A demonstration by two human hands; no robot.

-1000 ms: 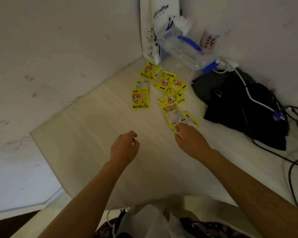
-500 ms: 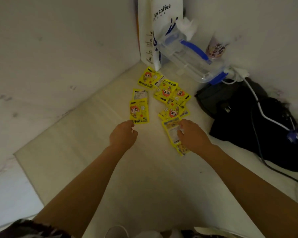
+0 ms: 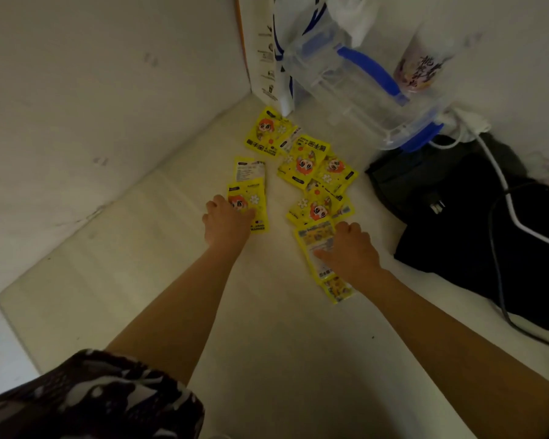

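Left hand [image 3: 227, 223]: curled, thumb over left packet [image 3: 252, 198], mid-counter [image 3: 267, 343].
Right hand [image 3: 352, 251]: thumb and fingers pinching near packet [image 3: 314, 239].
Other packets [image 3: 303, 160]: toward far corner.

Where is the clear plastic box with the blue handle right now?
In the head view the clear plastic box sits upper right, tilted in the wall corner, just behind the yellow packets, with the black bag nearer, to its right.

yellow packets [image 3: 305, 160], black bag [image 3: 456, 223], blue-handled box [image 3: 346, 87]
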